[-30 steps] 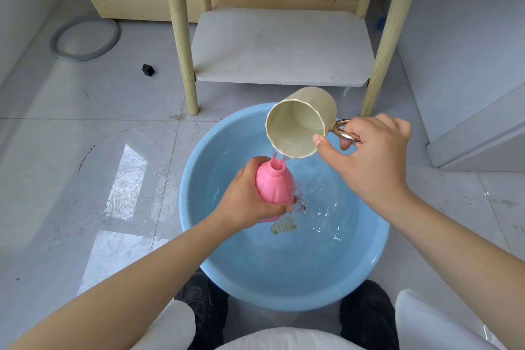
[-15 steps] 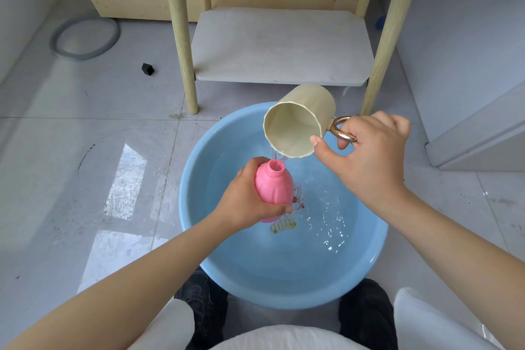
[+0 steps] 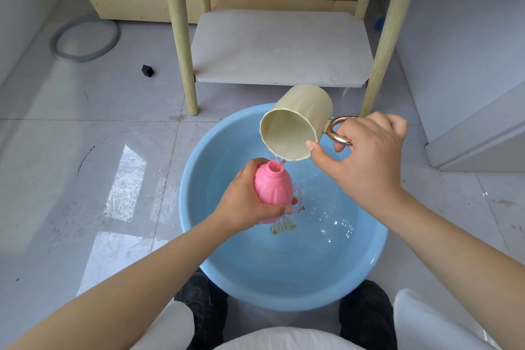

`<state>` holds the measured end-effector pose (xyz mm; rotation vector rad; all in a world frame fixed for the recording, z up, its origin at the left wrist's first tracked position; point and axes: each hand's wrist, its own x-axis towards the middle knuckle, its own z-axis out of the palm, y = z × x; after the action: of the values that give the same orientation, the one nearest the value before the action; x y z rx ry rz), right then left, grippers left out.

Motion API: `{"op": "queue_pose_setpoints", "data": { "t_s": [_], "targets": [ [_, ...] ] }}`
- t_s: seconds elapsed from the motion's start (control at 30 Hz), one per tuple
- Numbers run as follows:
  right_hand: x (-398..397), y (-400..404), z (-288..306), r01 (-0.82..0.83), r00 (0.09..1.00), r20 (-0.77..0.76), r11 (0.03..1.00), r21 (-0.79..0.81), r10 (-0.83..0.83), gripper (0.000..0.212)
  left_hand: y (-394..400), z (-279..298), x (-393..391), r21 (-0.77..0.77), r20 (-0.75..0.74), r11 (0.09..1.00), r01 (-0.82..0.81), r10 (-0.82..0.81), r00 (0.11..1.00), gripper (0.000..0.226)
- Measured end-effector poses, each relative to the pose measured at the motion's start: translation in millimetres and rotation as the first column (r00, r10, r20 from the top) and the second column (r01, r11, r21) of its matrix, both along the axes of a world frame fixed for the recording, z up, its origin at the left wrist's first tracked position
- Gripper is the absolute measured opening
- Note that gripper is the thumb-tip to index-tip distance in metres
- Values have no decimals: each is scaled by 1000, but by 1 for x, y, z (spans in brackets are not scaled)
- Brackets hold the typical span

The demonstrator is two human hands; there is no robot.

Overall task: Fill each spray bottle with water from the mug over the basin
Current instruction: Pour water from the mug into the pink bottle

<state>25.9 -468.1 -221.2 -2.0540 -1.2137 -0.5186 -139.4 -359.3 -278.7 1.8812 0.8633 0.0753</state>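
Grey hose ring point(image 3: 85, 40) lies coiled on the floor tiles point(image 3: 71, 151) at far left, and a small black block point(image 3: 147, 71) sits on the tiles a little right of it. Next we see the pale wooden leg point(image 3: 184, 46) of a stand, with its grey lower shelf point(image 3: 281, 47) behind the basin. Our left hand point(image 3: 244, 202) is wrapped round the belly of the pink spray bottle point(image 3: 272, 185), fingers curled under it and thumb over the near side; the bottle has no spray head on, its open neck tilted up toward the mug, and we hold it above the water inside the light blue basin point(image 3: 227, 273). Something small and yellowish point(image 3: 282, 227) lies under the water just below the bottle; we cannot tell what it is. Above and right of the bottle's neck, the cream mug point(image 3: 298, 122) is tipped with its mouth facing us and its lower lip just over the neck, a thin trickle of water falling between them. Our right hand point(image 3: 366, 156) grips the mug's gold ring handle point(image 3: 339, 129), fingers hooked through it and thumb stretched to the mug's rim. Below, our black shoes point(image 3: 207, 310) sit at the basin's near edge
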Motion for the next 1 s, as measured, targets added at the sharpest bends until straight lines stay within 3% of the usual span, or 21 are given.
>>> {"op": "queue_pose_setpoints", "data": {
  "t_s": [1.0],
  "targets": [
    [1,2,-5,-52,970,240,999,-3,51,46,-1,-3,0,-6,2,1000,-15,15,1000,84]
  ]
}}
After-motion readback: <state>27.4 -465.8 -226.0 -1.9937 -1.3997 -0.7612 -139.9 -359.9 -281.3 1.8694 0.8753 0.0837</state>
